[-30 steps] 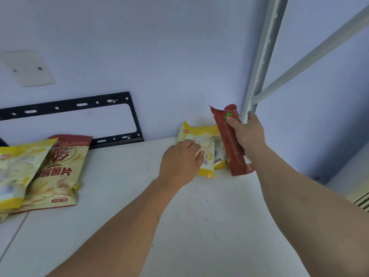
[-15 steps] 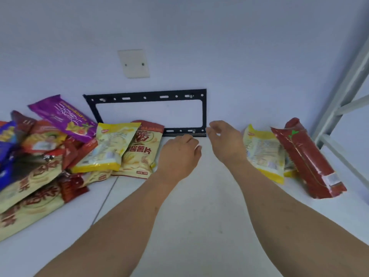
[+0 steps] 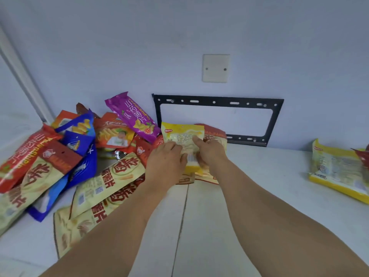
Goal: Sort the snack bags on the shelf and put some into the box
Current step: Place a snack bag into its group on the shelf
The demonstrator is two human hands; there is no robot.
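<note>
A small yellow snack bag leans at the back of the white shelf, in front of a cream and red chip bag. My left hand grips its left side and my right hand grips its right side. A heap of snack bags covers the left of the shelf, among them a purple bag, blue bags and cream chip bags. Sorted yellow bags lie at the far right, with a red bag's tip at the frame edge.
A black metal bracket is fixed to the wall behind the shelf, with a blank wall plate above it. A white shelf post rises at the left. A seam runs down the shelf board between my arms.
The view swung left from the right corner to the heap. My hands left the sorted yellow and red bags, moved left, and now both hold the small yellow bag.
</note>
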